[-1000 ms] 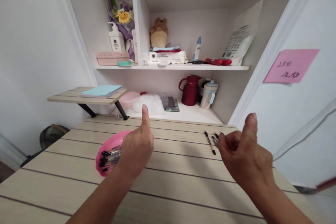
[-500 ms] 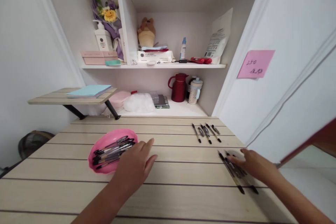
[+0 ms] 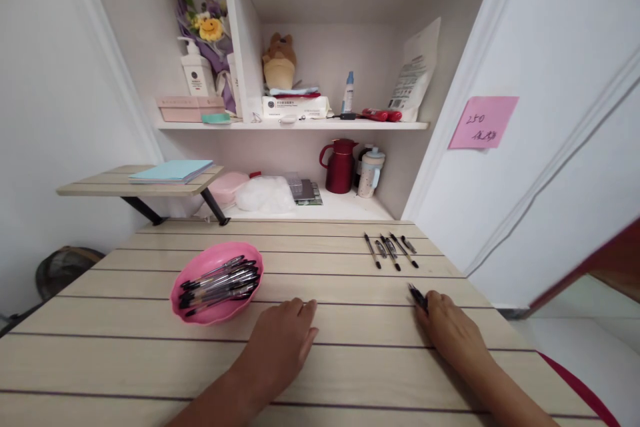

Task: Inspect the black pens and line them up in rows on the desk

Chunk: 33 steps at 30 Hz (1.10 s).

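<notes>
My left hand (image 3: 281,345) lies flat on the wooden table (image 3: 125,353), fingers stretched out, holding nothing, just right of a pink bowl (image 3: 217,285) filled with several black pens. My right hand (image 3: 450,328) rests on the table over a bunch of black pens (image 3: 416,295); only their tips stick out past my fingers. The fingers look closed round them. A row of several more pens (image 3: 390,251) lies farther back on the table, apart from both hands.
A small raised shelf (image 3: 135,187) with a blue book stands at the back left. The alcove behind holds a red jug (image 3: 341,167), a cup, a plastic bag and boxes. A pink note (image 3: 481,121) sticks on the white door at right.
Both hands dropped from a thumbs-up pose to the table. My left hand slid right, away from the bowl. My right hand drew the loose pens together underneath it.
</notes>
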Each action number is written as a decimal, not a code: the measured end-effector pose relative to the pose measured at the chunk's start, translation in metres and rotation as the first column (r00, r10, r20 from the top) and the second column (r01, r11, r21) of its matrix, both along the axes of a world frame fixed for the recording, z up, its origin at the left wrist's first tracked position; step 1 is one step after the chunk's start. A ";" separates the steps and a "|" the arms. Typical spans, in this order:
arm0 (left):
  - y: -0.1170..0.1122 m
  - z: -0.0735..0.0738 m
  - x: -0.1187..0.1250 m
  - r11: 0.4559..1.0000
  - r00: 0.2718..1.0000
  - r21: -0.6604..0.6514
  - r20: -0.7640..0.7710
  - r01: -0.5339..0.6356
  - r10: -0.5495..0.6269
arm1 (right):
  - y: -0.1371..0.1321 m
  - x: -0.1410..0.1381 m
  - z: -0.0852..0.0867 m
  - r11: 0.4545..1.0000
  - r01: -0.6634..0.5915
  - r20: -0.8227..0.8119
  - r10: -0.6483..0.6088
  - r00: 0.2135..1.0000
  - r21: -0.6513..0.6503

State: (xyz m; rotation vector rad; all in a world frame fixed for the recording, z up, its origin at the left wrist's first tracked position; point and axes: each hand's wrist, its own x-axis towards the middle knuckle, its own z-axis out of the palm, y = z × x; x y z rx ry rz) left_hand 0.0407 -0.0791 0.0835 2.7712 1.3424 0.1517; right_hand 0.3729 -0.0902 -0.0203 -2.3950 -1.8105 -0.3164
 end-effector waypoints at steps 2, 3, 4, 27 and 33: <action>-0.002 -0.004 0.003 1.000 1.000 -0.021 -0.010 0.020 -0.020 | 0.000 -0.005 -0.004 0.999 -0.021 0.026 0.021 0.999 0.031; -0.002 -0.006 0.004 0.999 0.999 -0.029 -0.016 0.027 -0.028 | 0.001 -0.006 -0.004 0.999 -0.026 0.030 0.024 0.999 0.043; -0.003 -0.008 0.005 0.999 0.999 -0.035 -0.021 0.034 -0.035 | 0.001 -0.008 -0.005 0.998 -0.027 0.028 0.026 0.999 0.053; 0.002 -0.026 0.005 0.992 0.995 -0.100 -0.054 0.080 -0.086 | 0.011 0.025 0.041 0.998 0.052 -0.446 -0.034 0.894 0.026; 0.002 -0.022 0.006 0.988 0.994 -0.135 -0.072 0.071 -0.082 | -0.012 0.051 0.031 0.999 0.016 -0.527 -0.035 0.849 -0.041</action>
